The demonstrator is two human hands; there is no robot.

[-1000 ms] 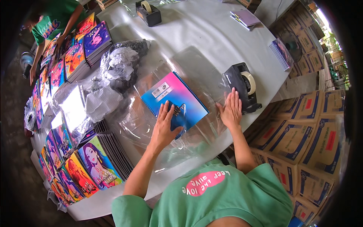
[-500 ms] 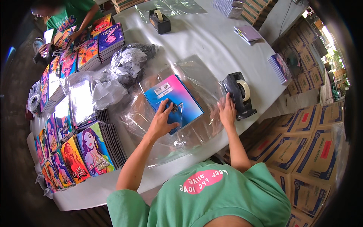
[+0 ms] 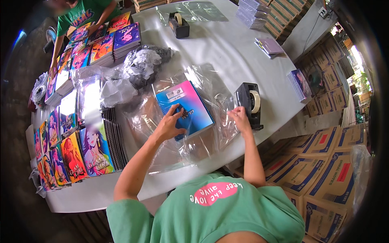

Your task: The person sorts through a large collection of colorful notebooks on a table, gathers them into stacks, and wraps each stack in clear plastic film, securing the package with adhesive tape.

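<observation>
A blue and pink spiral notebook (image 3: 198,106) lies tilted on clear plastic film (image 3: 210,79) spread over the table in front of me. My left hand (image 3: 166,126) rests on the notebook's lower left part, its fingers spread. To the right of the notebook, my right hand (image 3: 241,120) has its fingers drawn together on the film's right side, pinching a gathered bit of it. Just beside that hand stands a black tape dispenser (image 3: 244,97) with a pale roll of tape.
Stacks of colourful notebooks (image 3: 97,152) fill the table's left side, with crumpled plastic (image 3: 139,62) by them. Another tape dispenser (image 3: 179,29) stands at the back. A co-worker in green (image 3: 87,18) reaches over far-left stacks. Cartons (image 3: 312,162) are piled at the right.
My right hand has gone from lying flat by the dispenser to pinching the film, slightly left. My left hand stays on the notebook. The co-worker's hand has moved over the stacks.
</observation>
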